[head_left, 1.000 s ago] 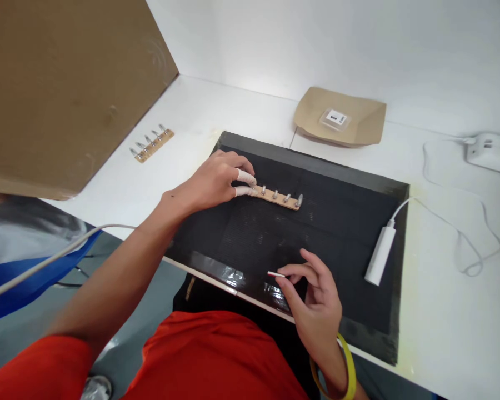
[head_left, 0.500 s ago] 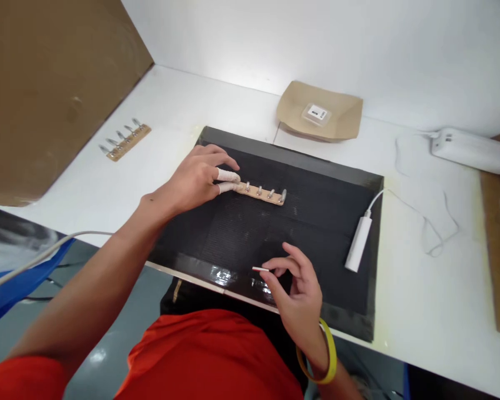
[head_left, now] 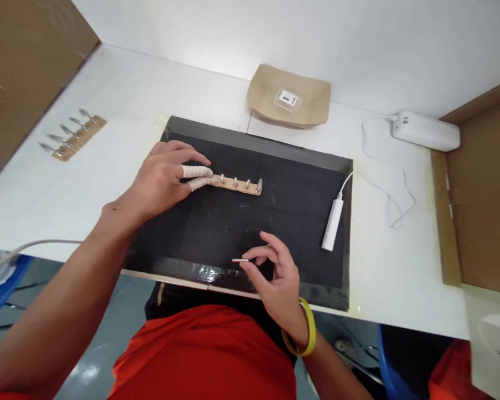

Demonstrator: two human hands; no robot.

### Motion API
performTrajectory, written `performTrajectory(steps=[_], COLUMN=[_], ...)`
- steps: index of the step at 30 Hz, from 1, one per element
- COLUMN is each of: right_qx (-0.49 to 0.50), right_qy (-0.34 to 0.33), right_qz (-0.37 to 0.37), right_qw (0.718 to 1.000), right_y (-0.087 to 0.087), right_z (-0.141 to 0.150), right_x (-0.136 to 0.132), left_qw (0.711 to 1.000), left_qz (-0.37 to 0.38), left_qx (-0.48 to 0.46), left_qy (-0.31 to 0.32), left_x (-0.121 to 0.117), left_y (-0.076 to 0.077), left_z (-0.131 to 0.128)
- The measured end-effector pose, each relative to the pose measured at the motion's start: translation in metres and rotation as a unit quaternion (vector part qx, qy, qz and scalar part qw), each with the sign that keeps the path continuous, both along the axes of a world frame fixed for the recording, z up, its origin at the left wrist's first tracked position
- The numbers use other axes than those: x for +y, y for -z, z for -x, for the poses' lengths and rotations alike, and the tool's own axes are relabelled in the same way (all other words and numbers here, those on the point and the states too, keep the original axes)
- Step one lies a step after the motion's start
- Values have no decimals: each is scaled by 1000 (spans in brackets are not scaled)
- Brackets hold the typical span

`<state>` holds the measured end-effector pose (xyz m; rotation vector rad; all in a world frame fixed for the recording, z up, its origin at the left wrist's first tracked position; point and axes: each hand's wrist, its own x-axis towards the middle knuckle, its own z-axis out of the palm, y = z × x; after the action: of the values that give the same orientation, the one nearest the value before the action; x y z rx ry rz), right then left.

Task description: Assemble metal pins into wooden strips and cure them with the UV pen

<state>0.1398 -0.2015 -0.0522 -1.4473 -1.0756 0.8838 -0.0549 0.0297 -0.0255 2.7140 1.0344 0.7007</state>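
My left hand is over the left part of the black mat. White wrapping covers its thumb and index finger, which pinch the left end of a tan strip. Several short metal pieces stand in a row on that strip; their exact kind is unclear. Low over the mat's front edge, my right hand holds a small thin flat piece, white with a red edge, between thumb and index finger. The remaining fingers of the right hand are curled, and a yellow band circles the wrist.
A second tan strip with several pointed metal pieces lies at the left. Behind the mat sits a cardboard tray holding a clear plastic case. To the right are a white stick-shaped device on a cable and a white power unit.
The camera view has swung right, so everything sits further left and slightly higher in the picture. Both hands keep their holds, with little visible movement over the mat.
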Motion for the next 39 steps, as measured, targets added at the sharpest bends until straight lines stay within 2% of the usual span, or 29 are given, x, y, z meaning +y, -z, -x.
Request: performTrajectory(steps=[5, 13, 20, 24, 29, 39], right_qx=[-1, -12, -16, -15, -30, -38], right_qy=[-2, 4, 9, 11, 8, 6], right_qz=[3, -7, -8, -1, 1, -1], right_qw=[1000, 1000, 1000, 1000, 1000, 999], right_y=[-1, 3, 2, 3, 5, 3], right_z=[-1, -2, -1, -2, -2, -2], right_x=[-1, -2, -2, -3, -3, -3], left_qw=[1000, 1000, 999, 999, 1000, 997], left_qz=[-25, -8, 5, -13, -6, 66], left_qx=[-7, 15, -7, -17, -21, 19], left_qy=[16, 25, 37, 49, 22, -22], left_x=[-2, -8, -10, -10, -11, -20], left_y=[2, 1, 1, -1, -6, -19], left_z=[1, 5, 6, 4, 5, 8])
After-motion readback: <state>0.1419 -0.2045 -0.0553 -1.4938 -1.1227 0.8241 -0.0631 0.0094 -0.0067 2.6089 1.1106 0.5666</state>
